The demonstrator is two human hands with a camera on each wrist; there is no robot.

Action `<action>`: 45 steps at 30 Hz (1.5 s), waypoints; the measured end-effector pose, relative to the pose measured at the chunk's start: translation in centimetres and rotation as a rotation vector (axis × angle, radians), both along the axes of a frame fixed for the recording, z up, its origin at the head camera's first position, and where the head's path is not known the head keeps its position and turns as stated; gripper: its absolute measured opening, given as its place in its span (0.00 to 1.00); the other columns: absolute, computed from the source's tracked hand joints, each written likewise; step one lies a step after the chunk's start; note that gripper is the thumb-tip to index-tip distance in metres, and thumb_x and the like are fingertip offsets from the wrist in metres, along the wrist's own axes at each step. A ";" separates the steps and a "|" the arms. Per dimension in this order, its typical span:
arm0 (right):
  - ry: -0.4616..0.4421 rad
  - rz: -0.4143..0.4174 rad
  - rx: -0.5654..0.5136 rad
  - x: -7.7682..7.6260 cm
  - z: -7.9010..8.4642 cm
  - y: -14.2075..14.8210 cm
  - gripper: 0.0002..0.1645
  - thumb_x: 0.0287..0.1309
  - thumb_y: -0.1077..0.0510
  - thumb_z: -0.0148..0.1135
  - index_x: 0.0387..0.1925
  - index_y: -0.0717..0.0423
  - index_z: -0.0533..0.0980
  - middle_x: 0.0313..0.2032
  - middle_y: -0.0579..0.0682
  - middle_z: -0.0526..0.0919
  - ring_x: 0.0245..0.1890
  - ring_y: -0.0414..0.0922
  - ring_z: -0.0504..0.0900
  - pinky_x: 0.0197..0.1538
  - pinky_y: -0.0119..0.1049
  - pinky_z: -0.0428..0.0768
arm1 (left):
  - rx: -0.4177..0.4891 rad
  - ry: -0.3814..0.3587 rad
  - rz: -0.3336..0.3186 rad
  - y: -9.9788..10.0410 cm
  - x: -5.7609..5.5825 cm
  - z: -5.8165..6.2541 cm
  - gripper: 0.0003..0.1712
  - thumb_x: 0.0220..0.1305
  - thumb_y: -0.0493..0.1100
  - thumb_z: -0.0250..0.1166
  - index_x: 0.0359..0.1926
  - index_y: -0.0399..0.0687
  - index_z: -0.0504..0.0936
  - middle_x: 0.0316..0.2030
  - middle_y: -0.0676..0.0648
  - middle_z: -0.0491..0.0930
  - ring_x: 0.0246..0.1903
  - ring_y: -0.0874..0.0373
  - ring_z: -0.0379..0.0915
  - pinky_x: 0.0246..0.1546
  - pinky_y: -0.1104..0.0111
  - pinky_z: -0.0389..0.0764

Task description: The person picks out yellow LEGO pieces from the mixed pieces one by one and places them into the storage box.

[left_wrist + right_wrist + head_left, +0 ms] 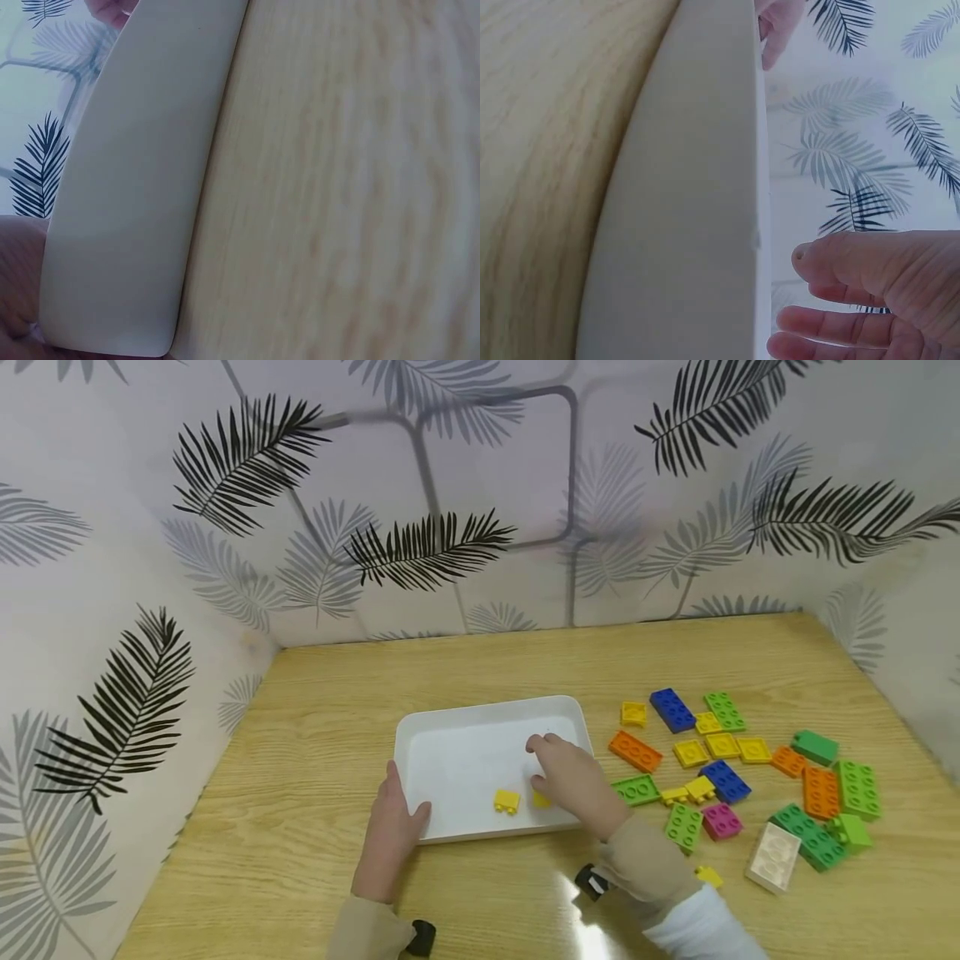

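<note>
A shallow white tray [457, 752] lies on the wooden table, with one small yellow brick [506, 801] inside near its front wall. My left hand [393, 827] holds the tray's front left corner, thumb over the rim and fingers along the outside. In the left wrist view, part of that hand [19, 289] shows at the corner of the tray wall [127, 195]. Over the tray's right side is my right hand [573, 777]; a second yellow brick [541, 799] is partly hidden below it. The right wrist view has thumb and fingers [840, 326] apart, nothing between them.
Right of the tray, loose bricks are spread out: blue [672, 710], orange [635, 751], green [808, 837], pink [722, 821], white [774, 857] and several yellow ones [722, 745]. A leaf-patterned wall [510, 585] stands behind the table.
</note>
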State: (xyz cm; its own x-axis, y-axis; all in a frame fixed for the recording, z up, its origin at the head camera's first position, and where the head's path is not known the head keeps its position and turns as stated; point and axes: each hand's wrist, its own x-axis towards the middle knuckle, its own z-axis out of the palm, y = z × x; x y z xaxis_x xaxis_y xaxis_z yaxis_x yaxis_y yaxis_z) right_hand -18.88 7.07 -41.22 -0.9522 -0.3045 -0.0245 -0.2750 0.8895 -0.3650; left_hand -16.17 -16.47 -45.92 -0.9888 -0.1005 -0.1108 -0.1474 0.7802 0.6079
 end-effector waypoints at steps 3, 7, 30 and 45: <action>-0.012 -0.012 -0.011 -0.2 0.2 0.7 0.21 0.47 0.58 0.61 0.45 0.58 0.71 0.36 0.54 0.77 0.29 0.43 0.71 0.38 0.38 0.78 | -0.004 -0.002 0.000 0.0 0.0 0.1 0.46 0.56 0.42 0.55 0.66 0.32 0.37 0.63 0.26 0.53 0.61 0.32 0.52 0.62 0.46 0.61; -0.045 -0.035 -0.034 -0.5 0.6 1.7 0.22 0.48 0.58 0.60 0.47 0.59 0.69 0.38 0.55 0.76 0.30 0.43 0.71 0.39 0.38 0.79 | -0.004 -0.004 0.002 0.0 -0.1 0.0 0.46 0.56 0.42 0.55 0.66 0.31 0.37 0.63 0.26 0.52 0.62 0.32 0.52 0.62 0.46 0.61; -0.148 -0.187 -0.090 -0.9 1.4 8.4 0.25 0.54 0.58 0.53 0.54 0.64 0.65 0.50 0.63 0.75 0.43 0.51 0.75 0.47 0.48 0.77 | 0.002 -0.023 0.005 -0.1 0.2 -0.1 0.47 0.56 0.43 0.55 0.66 0.32 0.36 0.64 0.26 0.51 0.62 0.31 0.51 0.62 0.45 0.60; -0.152 -0.296 -0.078 -0.3 0.2 16.9 0.26 0.53 0.60 0.50 0.53 0.70 0.63 0.49 0.72 0.72 0.44 0.62 0.73 0.42 0.52 0.76 | -0.015 -0.011 -0.020 0.2 0.2 0.3 0.46 0.56 0.42 0.55 0.66 0.30 0.36 0.63 0.24 0.52 0.61 0.30 0.51 0.61 0.44 0.61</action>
